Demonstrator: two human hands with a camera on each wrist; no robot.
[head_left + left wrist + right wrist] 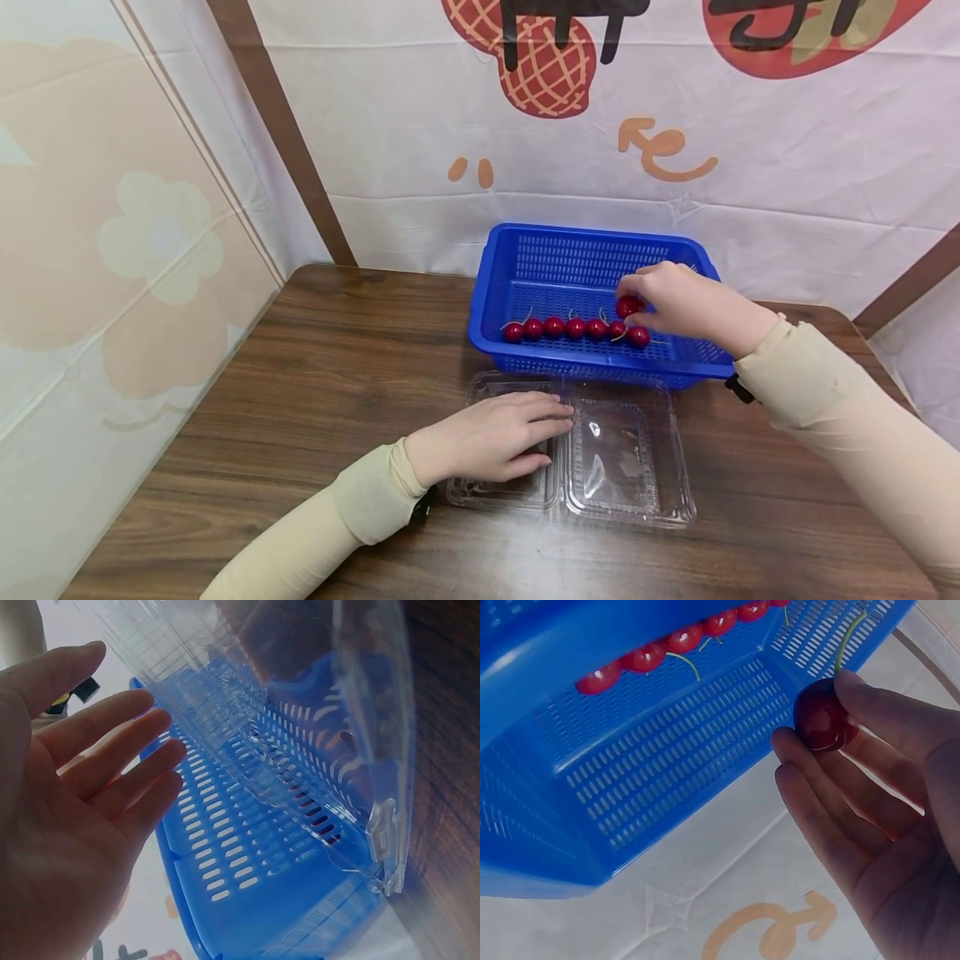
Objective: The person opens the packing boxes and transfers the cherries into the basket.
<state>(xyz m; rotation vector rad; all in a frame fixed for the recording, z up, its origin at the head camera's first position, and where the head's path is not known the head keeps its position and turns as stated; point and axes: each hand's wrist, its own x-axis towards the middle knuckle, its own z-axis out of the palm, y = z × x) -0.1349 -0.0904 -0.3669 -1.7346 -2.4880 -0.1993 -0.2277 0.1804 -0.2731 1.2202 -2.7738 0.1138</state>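
My right hand [678, 302] is over the right part of a blue plastic basket [483, 292]. Thumb and fingers pinch a dark red cherry [819, 714], whose green stem rises past the thumb tip in the right wrist view. Below it, several more cherries [574, 328] lie in a row along the basket's near side, some with stems. My left hand [495, 435], fingers loosely extended and palm down, is over the left half of a clear plastic clamshell box [622, 467]. The box lies unfolded in front of the basket, and the left hand partly covers it.
The brown wood-grain table [315, 367] carries both box and basket. Directly behind stands a white printed cloth backdrop [390, 125], with another cloth panel [112, 292] along the left. The basket's near wall overlaps the box's far edge in the head view.
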